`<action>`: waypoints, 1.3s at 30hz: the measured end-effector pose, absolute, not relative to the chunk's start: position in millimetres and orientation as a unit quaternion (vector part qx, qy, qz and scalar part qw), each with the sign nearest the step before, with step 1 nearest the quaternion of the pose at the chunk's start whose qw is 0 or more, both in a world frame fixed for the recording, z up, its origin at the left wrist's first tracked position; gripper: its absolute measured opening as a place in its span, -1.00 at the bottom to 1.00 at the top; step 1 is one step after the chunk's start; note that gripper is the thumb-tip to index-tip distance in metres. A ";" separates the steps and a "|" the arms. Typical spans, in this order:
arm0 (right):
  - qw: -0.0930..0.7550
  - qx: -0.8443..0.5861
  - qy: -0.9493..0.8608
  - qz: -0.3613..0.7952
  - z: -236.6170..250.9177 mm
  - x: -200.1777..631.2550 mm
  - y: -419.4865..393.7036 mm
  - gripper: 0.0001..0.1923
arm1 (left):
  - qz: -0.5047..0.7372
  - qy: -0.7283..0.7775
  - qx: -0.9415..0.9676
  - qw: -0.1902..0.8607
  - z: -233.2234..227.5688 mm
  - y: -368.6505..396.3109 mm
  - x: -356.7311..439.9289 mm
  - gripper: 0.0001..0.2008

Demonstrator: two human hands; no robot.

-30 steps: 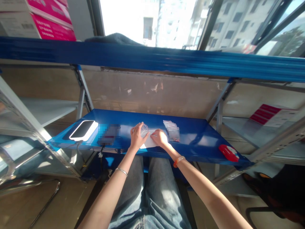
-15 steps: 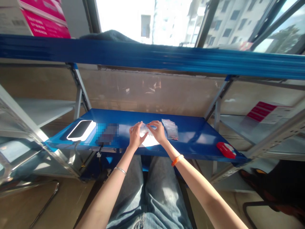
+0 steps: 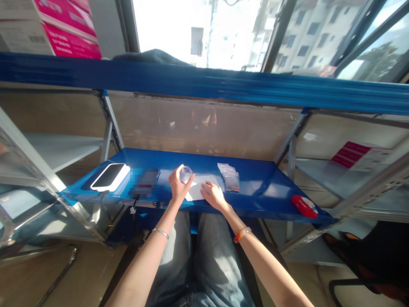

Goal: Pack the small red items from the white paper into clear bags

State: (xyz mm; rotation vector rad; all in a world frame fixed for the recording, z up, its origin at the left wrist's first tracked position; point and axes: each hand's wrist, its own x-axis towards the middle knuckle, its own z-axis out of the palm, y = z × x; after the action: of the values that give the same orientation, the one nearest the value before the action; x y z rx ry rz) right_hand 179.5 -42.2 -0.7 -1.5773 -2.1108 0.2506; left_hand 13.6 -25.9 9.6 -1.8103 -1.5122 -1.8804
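Note:
My left hand holds a small clear plastic cup just above the blue shelf, fingers curled around it. My right hand rests flat on a white sheet of paper lying on the shelf, fingers spread, nothing gripped. A stack of small clear bags with red edges lies just right of the paper, beyond my right hand.
A phone with a white frame lies at the shelf's left end beside a dark blurred item. A red object sits at the right front corner. Pink-and-white boxes stand above left. Grey side shelves flank both sides.
My right hand left the cup and dropped onto the paper. My left hand shifted the cup slightly left and lifted it.

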 end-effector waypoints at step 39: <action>0.607 -0.397 -0.541 0.426 40.0 153.4 -131.5 -0.77 | -0.607 -0.465 -0.507 -0.397 41.5 -130.1 8.2 -0.79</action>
State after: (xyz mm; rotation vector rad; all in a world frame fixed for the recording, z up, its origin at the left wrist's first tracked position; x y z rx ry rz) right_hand 153.4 -131.5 40.0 -0.9184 -1.2508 0.9850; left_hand 8.2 -130.1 41.5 -2.1881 -2.0072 -2.6177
